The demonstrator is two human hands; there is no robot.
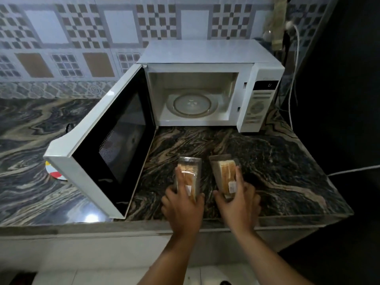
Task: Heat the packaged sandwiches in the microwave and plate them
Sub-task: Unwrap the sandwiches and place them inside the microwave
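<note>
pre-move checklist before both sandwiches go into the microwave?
1. Door open wide: ok.
2. Turntable bare, cavity free: ok.
3. Left hand grips left sandwich: ok.
4. Right hand grips right sandwich: ok.
5. Counter path between packs and microwave free of obstacles: ok.
6. Packs lifted off the counter or resting on it: cannot tell.
</note>
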